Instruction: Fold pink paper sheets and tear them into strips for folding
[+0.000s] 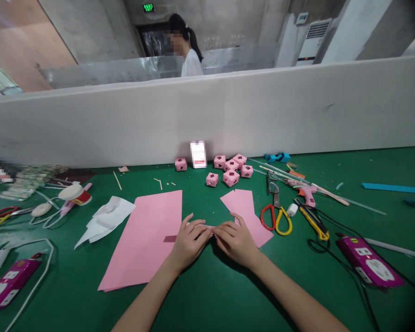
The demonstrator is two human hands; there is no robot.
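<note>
My left hand (191, 240) and my right hand (235, 240) meet in the middle of the green table. The fingers of both pinch a narrow piece of pink paper (210, 226), mostly hidden behind them. Left of my left hand lie large pink sheets (148, 240), slightly fanned at the edges. Beyond my right hand are smaller cut pink pieces (244, 205), partly covered by that hand. Several small folded pink paper boxes (231, 177) with dark diamond marks stand farther back, and one more pink box (180, 164) sits to their left.
Scissors (275, 214), a yellow-black utility knife (314, 221), a pink glue gun (306, 191) and a purple power strip (368, 263) lie right. Crumpled white paper (107, 219), a paper cup (76, 193) and another purple strip (12, 283) lie left. A partition (124, 120) borders the back; a person stands beyond.
</note>
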